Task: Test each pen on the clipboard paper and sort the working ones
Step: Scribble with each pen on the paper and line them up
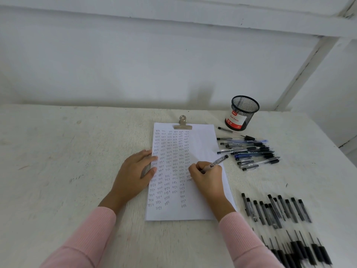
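Observation:
A white sheet (202, 144) lies under a metal clip (182, 123) in the middle of the table, filled with columns of the handwritten word "test". My right hand (207, 177) grips a clear pen (216, 163) with a black cap end, its tip down on the paper near the rightmost column; the tip itself is hidden by my fingers. My left hand (135, 174) lies flat on the sheet's left edge, fingers straight. A pile of pens (249, 151) lies right of the sheet. A row of black-capped pens (278, 209) lies at the lower right.
A black mesh pen cup (243, 112) with a red and white label stands at the back right. More pens (301, 250) lie blurred at the bottom right corner. The table's right edge (336, 147) runs close to the pens. A white wall rises behind.

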